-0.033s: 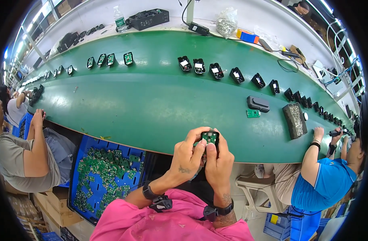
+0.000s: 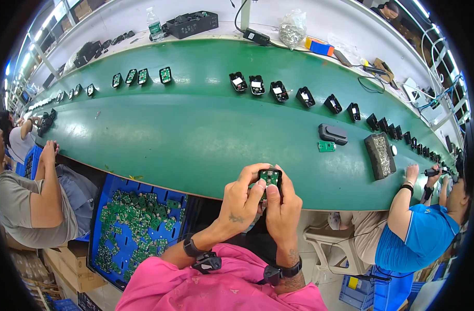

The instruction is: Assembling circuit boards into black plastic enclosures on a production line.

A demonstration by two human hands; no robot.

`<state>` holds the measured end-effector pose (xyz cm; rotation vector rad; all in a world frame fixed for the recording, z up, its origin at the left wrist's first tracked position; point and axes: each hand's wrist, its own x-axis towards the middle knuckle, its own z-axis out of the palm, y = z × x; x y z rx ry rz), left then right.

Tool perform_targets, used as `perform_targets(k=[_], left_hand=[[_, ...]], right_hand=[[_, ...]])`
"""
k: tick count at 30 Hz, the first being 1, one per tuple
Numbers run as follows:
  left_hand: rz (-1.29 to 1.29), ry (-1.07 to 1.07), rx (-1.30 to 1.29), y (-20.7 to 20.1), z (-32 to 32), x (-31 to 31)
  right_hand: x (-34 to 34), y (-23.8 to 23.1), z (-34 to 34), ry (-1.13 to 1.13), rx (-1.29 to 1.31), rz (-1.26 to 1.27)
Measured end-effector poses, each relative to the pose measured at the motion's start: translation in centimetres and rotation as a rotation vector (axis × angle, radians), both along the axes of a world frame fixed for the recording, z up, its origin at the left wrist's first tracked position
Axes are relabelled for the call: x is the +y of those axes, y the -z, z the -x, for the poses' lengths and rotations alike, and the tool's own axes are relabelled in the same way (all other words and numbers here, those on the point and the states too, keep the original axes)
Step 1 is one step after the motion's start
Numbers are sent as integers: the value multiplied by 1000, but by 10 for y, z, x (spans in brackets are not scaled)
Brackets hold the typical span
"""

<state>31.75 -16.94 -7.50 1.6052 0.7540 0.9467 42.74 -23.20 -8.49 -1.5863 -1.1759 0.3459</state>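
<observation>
Hardly anything shifts from the earlier frame: the person's left hand (image 2: 237, 206) and right hand (image 2: 282, 210) grip a black case (image 2: 280, 180), thumbs on its green circuit board (image 2: 270, 176), over the worktop's (image 2: 195, 140) near edge. Loose boards (image 2: 144, 210) fill a blue crate (image 2: 123, 183) beside that edge.

No wording or number can be read clearly. Small marks show on the green-and-white label of the clear plastic bottle (image 2: 154, 27), in white along the side of the long black rectangular box (image 2: 195, 26), and on the black rectangular power adapter (image 2: 255, 37). The white rectangles (image 2: 256, 84) inside the open black plastic housings (image 2: 332, 104) show no legible print.
</observation>
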Motion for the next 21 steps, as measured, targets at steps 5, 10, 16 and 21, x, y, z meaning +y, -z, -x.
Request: perform_targets(k=[5,10,16,21], left_hand=[[101,48,-49,-1,-4,0],[-166,-44,53,13,-5,1],[-468,-215,48,19,-13,4],[-46,-35,115,20,-10,65]], right_hand=[[3,-1,-11,-28,74,12],[6,-4,-5,-31,95,83],[20,12,-3,-19,159,-159],[48,17,-12,1,40,113]])
